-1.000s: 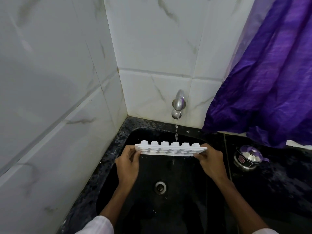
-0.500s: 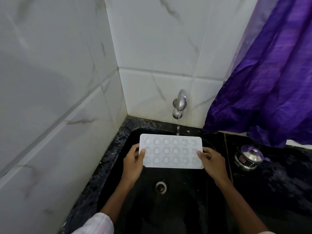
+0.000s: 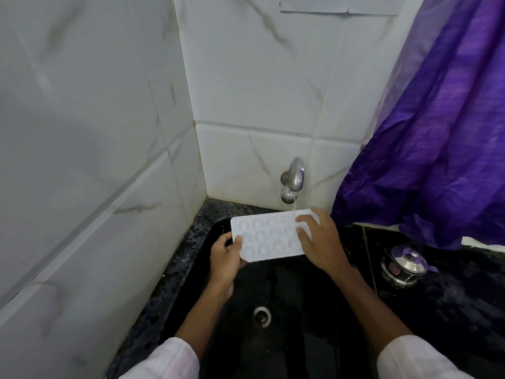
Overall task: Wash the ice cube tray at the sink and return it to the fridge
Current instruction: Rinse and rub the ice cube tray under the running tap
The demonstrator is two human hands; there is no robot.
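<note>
A white ice cube tray [image 3: 266,236] is held face up over the black sink [image 3: 300,310], just under the chrome tap [image 3: 292,181]. A thin stream of water falls from the tap onto the tray's far right corner. My left hand [image 3: 225,259] grips the tray's left end, thumb on top. My right hand [image 3: 321,240] lies over the tray's right end with its fingers spread across the cups.
The sink drain [image 3: 261,316] sits below the tray. White marble tiles close the corner on the left and behind. A purple curtain [image 3: 437,132] hangs at the right. A small steel pot with a lid [image 3: 404,265] stands on the black counter to the right.
The tray turned from edge-on with its cups pointing away to face up. My right hand moved from gripping the tray's end to lying on top of its cups.
</note>
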